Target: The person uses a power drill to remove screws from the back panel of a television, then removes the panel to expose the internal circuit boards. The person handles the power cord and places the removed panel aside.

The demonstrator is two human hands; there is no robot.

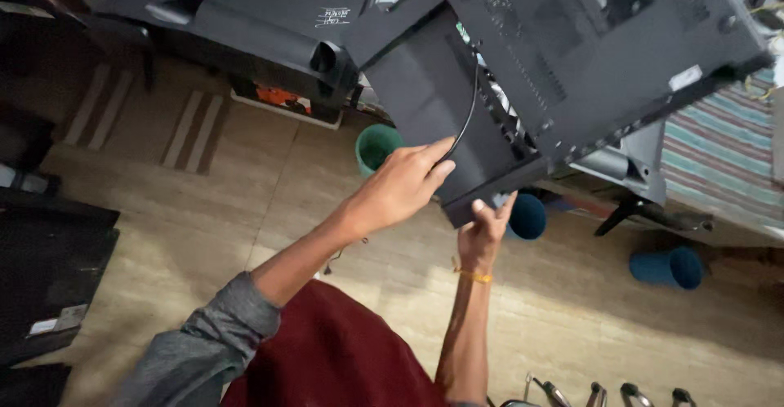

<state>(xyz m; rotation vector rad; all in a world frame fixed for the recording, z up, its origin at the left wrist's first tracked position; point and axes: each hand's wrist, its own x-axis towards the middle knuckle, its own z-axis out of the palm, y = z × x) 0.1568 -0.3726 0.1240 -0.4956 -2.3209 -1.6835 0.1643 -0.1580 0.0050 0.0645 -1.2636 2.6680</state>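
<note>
A large black television (pixel 621 40) lies back side up on a raised surface at the upper right. A loose dark rear cover panel (pixel 416 88) hangs off its near corner. My left hand (pixel 404 186), on a grey-sleeved arm, rests against this panel with the fingertips pinched on a thin black cable (pixel 472 105) that runs up into the set. Just below, my right hand (pixel 483 229), with a yellow band at the wrist, grips the panel's bottom edge from underneath.
A second dark television back (pixel 245 7) lies at the top left, and another black set (pixel 49 276) at the left edge. On the tiled floor stand a green bucket (pixel 374 147) and two blue cylinders (pixel 527 216) (pixel 670 268). Metal tool handles (pixel 592 395) show at the bottom.
</note>
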